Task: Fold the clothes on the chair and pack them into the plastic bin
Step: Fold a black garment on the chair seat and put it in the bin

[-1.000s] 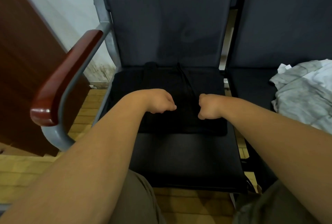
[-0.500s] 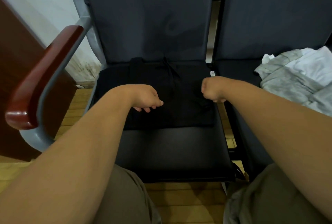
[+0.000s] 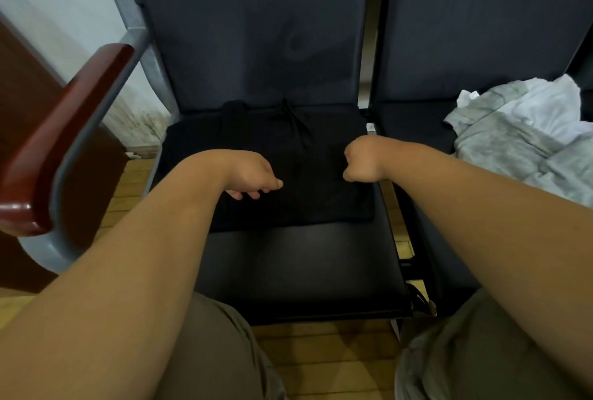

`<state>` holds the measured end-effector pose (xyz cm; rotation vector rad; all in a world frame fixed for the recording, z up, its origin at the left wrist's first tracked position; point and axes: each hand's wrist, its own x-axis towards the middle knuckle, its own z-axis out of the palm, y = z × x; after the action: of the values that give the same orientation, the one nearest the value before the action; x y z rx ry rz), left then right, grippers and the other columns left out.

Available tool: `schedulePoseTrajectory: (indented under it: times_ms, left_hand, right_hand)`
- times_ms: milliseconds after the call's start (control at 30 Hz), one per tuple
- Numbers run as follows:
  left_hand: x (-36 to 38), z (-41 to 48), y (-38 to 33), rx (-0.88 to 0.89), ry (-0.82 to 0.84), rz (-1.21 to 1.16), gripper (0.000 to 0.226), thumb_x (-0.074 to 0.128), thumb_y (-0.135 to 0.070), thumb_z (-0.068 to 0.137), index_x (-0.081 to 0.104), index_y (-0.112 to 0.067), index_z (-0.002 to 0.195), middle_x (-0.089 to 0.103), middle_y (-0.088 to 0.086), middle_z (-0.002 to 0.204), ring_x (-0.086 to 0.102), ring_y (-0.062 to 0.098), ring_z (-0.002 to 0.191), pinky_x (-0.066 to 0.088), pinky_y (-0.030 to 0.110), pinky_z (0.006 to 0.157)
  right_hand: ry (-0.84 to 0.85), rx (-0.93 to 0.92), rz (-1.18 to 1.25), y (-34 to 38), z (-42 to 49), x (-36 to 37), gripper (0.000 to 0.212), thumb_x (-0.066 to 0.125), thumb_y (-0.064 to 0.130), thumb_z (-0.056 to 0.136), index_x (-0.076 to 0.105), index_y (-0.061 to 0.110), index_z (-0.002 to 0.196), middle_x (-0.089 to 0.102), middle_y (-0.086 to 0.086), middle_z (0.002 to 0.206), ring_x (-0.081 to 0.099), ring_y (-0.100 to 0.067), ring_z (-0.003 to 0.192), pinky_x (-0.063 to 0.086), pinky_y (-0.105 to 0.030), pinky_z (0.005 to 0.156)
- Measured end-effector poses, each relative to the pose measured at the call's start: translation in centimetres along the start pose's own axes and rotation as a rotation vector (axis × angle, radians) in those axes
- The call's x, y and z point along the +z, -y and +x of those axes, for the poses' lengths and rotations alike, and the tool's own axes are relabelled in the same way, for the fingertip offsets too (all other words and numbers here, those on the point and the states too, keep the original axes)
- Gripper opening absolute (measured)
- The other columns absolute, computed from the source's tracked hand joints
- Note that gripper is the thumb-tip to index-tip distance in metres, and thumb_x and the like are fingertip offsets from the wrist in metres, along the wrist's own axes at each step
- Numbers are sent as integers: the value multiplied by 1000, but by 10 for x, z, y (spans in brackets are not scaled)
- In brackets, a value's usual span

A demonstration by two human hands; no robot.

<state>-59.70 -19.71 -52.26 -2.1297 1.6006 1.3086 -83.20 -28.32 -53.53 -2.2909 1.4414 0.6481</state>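
Across two seats [image 3: 288,271], one black garment [image 3: 272,143], one grey pile [image 3: 519,143], left hand [image 3: 250,175], right hand [image 3: 362,159], grips unclear

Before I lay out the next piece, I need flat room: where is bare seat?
Bare: front strip of the left seat, between the black garment and the seat's front edge; inner part of the right seat, beside the grey-white pile. Crowded: that seat's back, with garment, left hand, right hand.

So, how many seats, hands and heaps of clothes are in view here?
Seats: 2, left seat and right seat.
Hands: 2, left hand and right hand.
Clothes heaps: 2, folded black garment and grey-white pile.
Total: 6.
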Motion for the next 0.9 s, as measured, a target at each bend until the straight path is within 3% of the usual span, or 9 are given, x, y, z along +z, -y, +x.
schedulePoseTrajectory:
  times_ms: [100, 267, 333, 433, 500, 633, 700, 800, 900]
  left_hand:
    - [1, 1, 0, 2, -7, 8, 38, 59, -42, 106, 61, -21, 139, 66, -7, 126, 66, 12, 114, 55, 41, 103]
    - [1, 1, -2, -2, -11, 17, 37, 59, -42, 107, 61, -22, 137, 66, -7, 125, 66, 13, 114, 56, 40, 102]
    - [1, 1, -2, -8, -5, 10, 36, 59, -42, 107, 61, -22, 137, 66, -7, 123, 66, 12, 114, 55, 39, 101]
    - [0, 1, 0, -8, 4, -3, 38, 59, -42, 107, 60, -22, 139, 66, -7, 127, 66, 12, 115, 55, 41, 104]
    - [0, 1, 0, -7, 13, -7, 39, 59, -41, 107, 59, -23, 141, 65, -6, 129, 65, 12, 116, 54, 42, 105]
    - [0, -1, 0, -1, 14, -9, 40, 60, -40, 107, 59, -22, 142, 65, -6, 131, 65, 12, 116, 54, 42, 105]
    - [0, -2, -1, 0, 12, -5, 40, 59, -40, 107, 59, -22, 142, 64, -5, 131, 65, 12, 115, 54, 41, 105]
    - [1, -4, -4, -1, 15, 7, 40, 59, -40, 107, 58, -22, 142, 64, -5, 132, 65, 13, 116, 53, 43, 107]
    - [1, -6, -5, -2, 20, 15, 41, 58, -40, 107, 57, -22, 143, 64, -4, 133, 64, 15, 119, 52, 44, 109]
  right_hand:
    - [-35, 28, -10, -7, -2, 0, 21, 58, 18, 98, 70, 5, 108, 62, -9, 96, 58, -21, 79, 44, -28, 59]
    - [7, 53, -90, -11, -1, 8, 10, 60, 14, 98, 66, 6, 100, 53, -5, 83, 50, -18, 69, 40, -26, 55]
    - [-7, 44, -103, -10, -1, 9, 11, 60, 12, 98, 66, 4, 105, 57, -7, 88, 52, -19, 73, 41, -27, 56]
    - [-32, 64, -53, -8, 0, 7, 40, 66, 16, 97, 52, 2, 132, 57, -15, 118, 58, -26, 94, 48, -31, 66]
    - [-37, 138, 15, -4, -6, 2, 58, 73, 27, 95, 47, 3, 142, 55, -15, 127, 60, -27, 98, 54, -35, 76]
    - [220, 284, 245, -4, -20, 5, 55, 68, 35, 103, 52, 3, 145, 64, -11, 118, 62, -21, 88, 51, -31, 70]
    - [347, 326, 375, -7, -24, 16, 49, 70, 35, 102, 59, 5, 139, 68, -8, 119, 69, -19, 96, 56, -33, 76]
    - [313, 320, 418, -13, -25, 25, 30, 66, 24, 104, 63, 10, 130, 71, -6, 126, 70, -18, 115, 56, -39, 101]
    - [279, 315, 503, -20, -25, 26, 25, 68, 21, 103, 65, 11, 126, 75, -2, 116, 74, -13, 104, 58, -39, 100]
